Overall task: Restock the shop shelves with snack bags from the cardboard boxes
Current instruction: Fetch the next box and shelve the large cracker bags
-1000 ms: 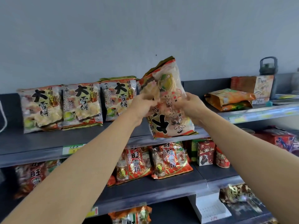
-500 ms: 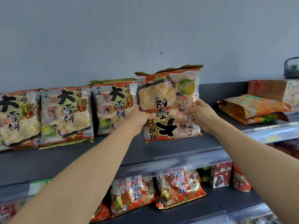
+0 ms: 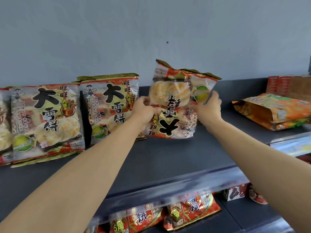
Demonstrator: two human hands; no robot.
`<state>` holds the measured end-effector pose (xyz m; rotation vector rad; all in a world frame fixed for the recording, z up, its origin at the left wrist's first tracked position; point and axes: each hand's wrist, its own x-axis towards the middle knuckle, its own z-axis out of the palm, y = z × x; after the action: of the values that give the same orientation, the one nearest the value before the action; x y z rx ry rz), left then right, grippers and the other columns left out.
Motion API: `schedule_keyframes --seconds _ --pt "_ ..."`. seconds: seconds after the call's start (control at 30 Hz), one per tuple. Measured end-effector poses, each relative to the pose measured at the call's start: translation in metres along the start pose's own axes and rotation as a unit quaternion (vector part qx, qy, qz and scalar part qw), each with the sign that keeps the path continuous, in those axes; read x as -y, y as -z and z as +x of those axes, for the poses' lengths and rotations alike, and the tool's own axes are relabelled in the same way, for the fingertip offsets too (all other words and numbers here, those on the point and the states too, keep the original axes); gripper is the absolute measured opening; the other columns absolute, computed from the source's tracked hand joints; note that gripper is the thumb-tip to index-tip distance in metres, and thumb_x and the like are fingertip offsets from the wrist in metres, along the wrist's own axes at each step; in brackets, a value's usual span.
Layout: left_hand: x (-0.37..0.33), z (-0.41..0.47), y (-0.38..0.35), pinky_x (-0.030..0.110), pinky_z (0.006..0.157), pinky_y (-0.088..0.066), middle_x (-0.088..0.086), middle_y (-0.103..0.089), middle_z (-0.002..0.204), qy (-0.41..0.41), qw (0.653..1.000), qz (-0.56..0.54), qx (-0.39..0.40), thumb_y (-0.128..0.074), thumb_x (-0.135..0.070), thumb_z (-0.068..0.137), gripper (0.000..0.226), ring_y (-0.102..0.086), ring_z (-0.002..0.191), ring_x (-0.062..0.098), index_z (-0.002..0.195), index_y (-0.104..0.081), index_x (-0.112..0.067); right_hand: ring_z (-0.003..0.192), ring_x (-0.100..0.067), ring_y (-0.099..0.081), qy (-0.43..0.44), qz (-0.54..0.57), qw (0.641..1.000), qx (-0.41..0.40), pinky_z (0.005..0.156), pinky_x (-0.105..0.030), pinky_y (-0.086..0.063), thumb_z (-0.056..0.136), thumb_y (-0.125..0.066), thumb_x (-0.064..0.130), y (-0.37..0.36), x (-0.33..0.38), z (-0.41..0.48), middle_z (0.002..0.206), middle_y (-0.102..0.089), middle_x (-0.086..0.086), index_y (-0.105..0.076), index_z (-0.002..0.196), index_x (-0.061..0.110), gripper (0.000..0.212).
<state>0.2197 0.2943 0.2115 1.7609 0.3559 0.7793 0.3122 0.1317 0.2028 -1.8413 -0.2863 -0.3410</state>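
1. A person's left hand [image 3: 144, 110] and right hand [image 3: 208, 108] hold a snack bag [image 3: 175, 101] upright over the back middle of the top shelf [image 3: 168, 158], its printed characters upside down
2. The left hand's fingers curl round the bag's left edge about halfway up; the right hand grips the right edge slightly higher, beside a green badge
3. The bag's bottom edge sits at or just above the shelf's dark surface; whether the two touch cannot be told
4. Along the shelf's left half, matching bags stand right way up against the grey wall [image 3: 151, 31]: the nearest bag [image 3: 111, 105] is partly hidden by the left hand, a second bag [image 3: 47, 121] overlaps its left side, and a third is cut off by the frame edge
5. Towards the shelf's right end an orange bag [image 3: 272, 110] lies flat, with a reddish-brown box [image 3: 289, 84] behind it
6. Beneath the shelf's clear front rail [image 3: 168, 190], red snack bags [image 3: 191, 211] lie on the tier below
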Motion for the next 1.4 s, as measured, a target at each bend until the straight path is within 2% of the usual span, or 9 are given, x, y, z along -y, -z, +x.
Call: schedule_keyframes --seconds 0.13,0.33,0.47,0.6,0.7,0.83,1.03,1.23,1.4 --pt "-0.029 0.008 -0.004 0.020 0.079 -0.040 -0.001 -0.058 0.106 -0.091 0.992 0.090 0.006 -0.077 -0.005 0.075 0.051 -0.054 0.099 0.014 0.121 -0.057 -0.011 0.136 -0.031 -0.023 0.173 -0.096 0.971 -0.132 0.109 -0.044 -0.022 0.084 -0.057 0.016 0.004 0.040 -0.012 0.149 -0.021 -0.010 -0.022 0.145 0.017 0.070" --pt "-0.058 0.010 -0.010 0.021 0.094 -0.037 0.004 -0.062 0.125 -0.189 0.953 0.235 0.034 -0.077 -0.005 0.073 0.055 -0.056 0.116 0.019 0.125 -0.060 -0.012 0.146 -0.034 0.005 0.331 -0.286 0.897 -0.063 0.115 -0.051 0.001 0.076 -0.054 0.012 0.022 0.058 -0.014 0.157 -0.007 -0.005 -0.021 0.147 0.026 0.080" --pt "-0.067 0.002 -0.014 0.033 0.108 -0.035 0.001 -0.068 0.117 -0.282 0.902 0.325 0.029 -0.074 -0.007 0.073 0.048 -0.058 0.114 0.020 0.119 -0.065 -0.019 0.145 -0.032 -0.009 0.360 -0.468 0.807 0.003 0.111 -0.059 0.011 0.088 -0.049 0.039 0.031 0.061 -0.013 0.145 -0.041 -0.001 -0.035 0.141 0.027 0.056" --pt "-0.072 -0.010 -0.021 0.040 0.117 0.006 -0.003 -0.063 0.120 -0.371 0.831 0.415 -0.011 -0.062 -0.006 0.082 0.042 -0.046 0.125 0.015 0.121 -0.061 -0.022 0.111 -0.026 -0.055 0.303 -0.415 0.856 0.052 0.113 -0.051 -0.008 0.088 -0.052 0.035 0.031 0.062 -0.020 0.113 -0.056 0.000 -0.048 0.125 0.020 0.040" --pt "-0.063 -0.014 -0.014 0.043 0.118 0.001 0.000 -0.051 0.132 -0.396 0.822 0.399 -0.092 -0.066 -0.013 0.084 0.046 -0.035 0.133 0.018 0.128 -0.053 -0.017 0.096 -0.025 -0.054 0.251 -0.304 0.919 0.023 0.099 -0.043 -0.024 0.083 -0.057 0.029 0.030 0.057 -0.018 0.097 -0.046 0.003 -0.051 0.113 0.019 0.032" --pt "-0.038 -0.017 -0.004 0.038 0.104 -0.033 0.013 -0.043 0.130 -0.287 0.898 0.268 -0.199 -0.069 -0.017 0.083 0.052 -0.041 0.122 0.027 0.127 -0.045 -0.005 0.089 -0.023 -0.053 0.101 -0.111 0.988 0.031 0.094 -0.039 -0.037 0.075 -0.066 0.028 0.024 0.042 -0.006 0.098 -0.058 0.003 -0.055 0.105 0.022 0.033" --pt "0.012 0.003 -0.002 0.045 0.101 -0.043 0.008 -0.052 0.137 0.110 0.990 0.070 0.056 -0.077 -0.052 0.061 0.091 -0.052 0.119 0.027 0.134 -0.042 -0.010 0.086 -0.026 -0.071 -0.079 0.208 0.963 0.150 0.078 -0.045 -0.059 0.076 -0.078 0.018 0.009 0.014 -0.001 0.099 -0.072 -0.008 -0.061 0.102 0.014 0.031" --pt "0.034 0.023 0.001 0.042 0.093 -0.045 0.010 -0.054 0.134 0.160 0.986 -0.010 0.045 -0.066 -0.005 0.086 0.061 -0.052 0.118 0.026 0.141 -0.040 -0.009 0.085 -0.021 -0.069 -0.113 0.193 0.956 0.189 0.066 -0.034 -0.059 0.091 -0.062 0.010 -0.018 -0.028 0.013 0.100 -0.071 -0.004 -0.062 0.117 0.018 0.027" --pt "0.032 0.035 -0.018 0.035 0.091 -0.045 0.009 -0.056 0.122 0.091 0.992 0.055 0.062 -0.066 -0.002 0.085 0.048 -0.053 0.117 0.027 0.131 -0.051 -0.004 0.112 -0.027 -0.058 -0.119 0.120 0.975 0.144 0.097 -0.042 -0.050 0.091 -0.062 0.019 -0.052 -0.041 0.036 0.125 -0.061 -0.004 -0.052 0.135 0.025 0.045"
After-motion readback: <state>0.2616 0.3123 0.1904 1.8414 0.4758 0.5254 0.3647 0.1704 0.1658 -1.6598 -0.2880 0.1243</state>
